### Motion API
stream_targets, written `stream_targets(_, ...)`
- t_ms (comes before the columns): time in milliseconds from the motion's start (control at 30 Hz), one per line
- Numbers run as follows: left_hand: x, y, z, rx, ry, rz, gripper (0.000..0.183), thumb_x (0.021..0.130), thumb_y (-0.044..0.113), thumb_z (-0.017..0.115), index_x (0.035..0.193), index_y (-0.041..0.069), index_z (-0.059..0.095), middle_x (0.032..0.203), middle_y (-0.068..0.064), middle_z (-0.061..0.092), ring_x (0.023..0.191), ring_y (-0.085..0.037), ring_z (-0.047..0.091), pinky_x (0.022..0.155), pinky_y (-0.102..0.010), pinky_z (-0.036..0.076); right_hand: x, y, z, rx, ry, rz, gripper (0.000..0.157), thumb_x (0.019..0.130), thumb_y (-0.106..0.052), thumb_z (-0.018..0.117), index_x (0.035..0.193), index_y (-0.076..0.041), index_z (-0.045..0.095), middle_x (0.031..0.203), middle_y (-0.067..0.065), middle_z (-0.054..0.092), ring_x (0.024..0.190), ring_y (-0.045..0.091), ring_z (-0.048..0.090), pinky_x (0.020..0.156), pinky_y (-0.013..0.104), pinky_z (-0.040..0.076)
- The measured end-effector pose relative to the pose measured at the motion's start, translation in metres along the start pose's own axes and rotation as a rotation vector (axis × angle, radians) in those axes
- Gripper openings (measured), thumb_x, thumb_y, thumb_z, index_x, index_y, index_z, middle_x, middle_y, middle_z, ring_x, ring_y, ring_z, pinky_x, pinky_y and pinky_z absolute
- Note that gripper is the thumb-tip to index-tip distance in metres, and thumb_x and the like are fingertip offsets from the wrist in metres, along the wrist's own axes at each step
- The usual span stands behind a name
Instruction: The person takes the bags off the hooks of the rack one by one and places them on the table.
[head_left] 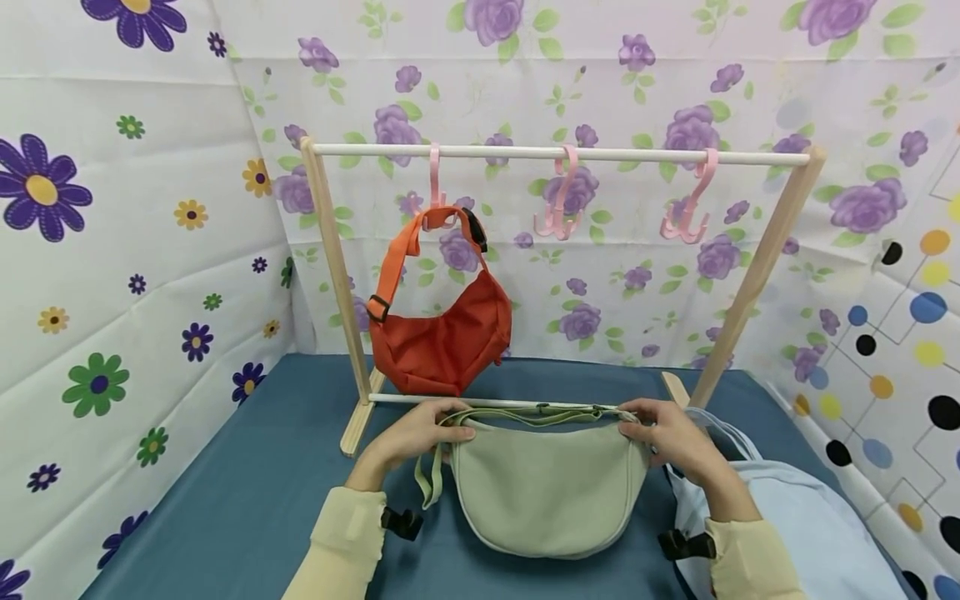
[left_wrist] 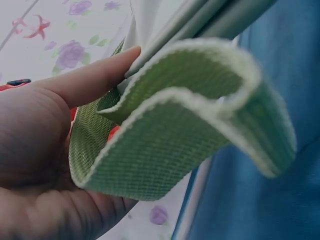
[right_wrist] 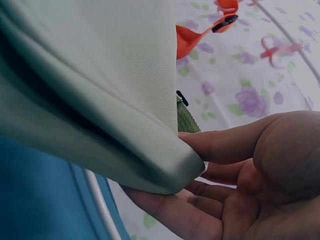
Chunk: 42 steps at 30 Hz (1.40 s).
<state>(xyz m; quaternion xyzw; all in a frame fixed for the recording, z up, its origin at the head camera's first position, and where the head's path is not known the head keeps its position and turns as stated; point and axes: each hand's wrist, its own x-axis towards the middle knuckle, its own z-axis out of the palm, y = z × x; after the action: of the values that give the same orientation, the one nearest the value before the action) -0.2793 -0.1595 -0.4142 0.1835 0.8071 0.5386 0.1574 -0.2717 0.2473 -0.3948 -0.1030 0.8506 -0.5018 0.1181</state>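
Note:
A sage-green crescent shoulder bag (head_left: 551, 492) is held upright in front of the rack by its two upper corners. My left hand (head_left: 422, 433) pinches the left corner, thumb on the front face. In the left wrist view, a loop of the green webbing strap (left_wrist: 160, 150) hangs across the palm. At the opposite corner my right hand (head_left: 667, 437) pinches the fabric; the right wrist view shows its thumb and fingers (right_wrist: 220, 150) around the bag's end. The rest of the strap lies along the bag's top edge.
An orange shoulder bag (head_left: 446, 342) hangs from a pink hook (head_left: 435, 171) on the white rail (head_left: 495, 152). Two more pink hooks, the middle one (head_left: 558, 200) and the right one (head_left: 690, 204), hang bare. A light blue bag (head_left: 810, 525) lies at the right beside my right forearm.

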Motion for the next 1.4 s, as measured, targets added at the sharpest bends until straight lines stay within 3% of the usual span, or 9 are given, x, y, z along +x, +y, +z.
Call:
stream_targets(133,0.003,0.0,0.008,0.005,-0.009,-0.025,0.042,0.101,0.025,0.071,0.135,0.003,0.061,0.102,-0.01,0.065,0.079,-0.023,0.066,0.068,-0.041,0.06,0.001,0.005,-0.001,-0.017,-0.03,0.018,0.05,0.107,-0.015,0.059,0.15,0.008,0.044,0.13,0.029,0.056,0.1,0.029,0.067,0.073,0.048,0.061)
stream_targets(333,0.005,0.0,0.017,0.019,-0.031,-0.052,0.035,0.102,0.024,0.071,0.129,0.003,0.062,0.097,-0.009,0.066,0.079,-0.023,0.067,0.073,-0.051,0.061,0.002,0.008,0.002,-0.074,-0.029,0.023,0.035,0.109,-0.011,0.055,0.138,0.004,0.047,0.109,0.02,0.061,0.088,0.027,0.064,0.064,0.045,0.059)
stream_targets(467,0.008,-0.006,0.02,0.037,-0.026,-0.078,0.029,0.102,0.023,0.071,0.123,0.004,0.063,0.093,-0.009,0.065,0.074,-0.025,0.068,0.07,-0.047,0.062,0.003,0.01,0.004,-0.116,-0.022,0.03,0.027,0.108,-0.008,0.055,0.132,0.004,0.05,0.1,0.015,0.061,0.082,0.026,0.062,0.061,0.045,0.059)
stream_targets(700,0.012,-0.013,0.029,0.069,-0.009,-0.102,0.031,0.103,0.02,0.069,0.128,0.005,0.062,0.099,-0.009,0.066,0.082,-0.022,0.07,0.074,-0.045,0.063,0.007,0.016,0.008,-0.188,-0.018,-0.009,0.023,0.106,-0.004,0.056,0.127,0.005,0.053,0.093,0.014,0.062,0.068,0.025,0.06,0.053,0.05,0.056)
stream_targets(900,0.013,-0.013,0.033,0.125,-0.007,-0.103,0.027,0.103,0.023,0.068,0.124,0.007,0.063,0.095,-0.008,0.065,0.079,-0.026,0.068,0.071,-0.041,0.061,0.012,0.023,0.01,-0.208,-0.039,0.04,0.026,0.107,-0.004,0.052,0.131,0.005,0.05,0.093,0.014,0.059,0.064,0.025,0.058,0.051,0.048,0.055)
stream_targets(1067,0.015,-0.017,0.036,0.179,0.001,-0.106,0.031,0.103,0.025,0.069,0.13,0.01,0.064,0.09,-0.006,0.065,0.074,-0.029,0.067,0.065,-0.034,0.054,0.015,0.028,0.011,-0.228,-0.056,0.097,0.027,0.108,-0.003,0.048,0.133,0.005,0.048,0.104,0.019,0.06,0.062,0.028,0.062,0.051,0.047,0.056)
stream_targets(1400,0.02,-0.023,0.042,0.235,0.012,-0.082,0.036,0.105,0.026,0.066,0.137,0.012,0.063,0.089,-0.005,0.065,0.073,-0.025,0.064,0.064,-0.031,0.049,0.017,0.028,0.011,-0.25,-0.08,0.155,0.029,0.108,-0.003,0.047,0.135,0.007,0.047,0.119,0.028,0.057,0.082,0.031,0.066,0.053,0.045,0.057)
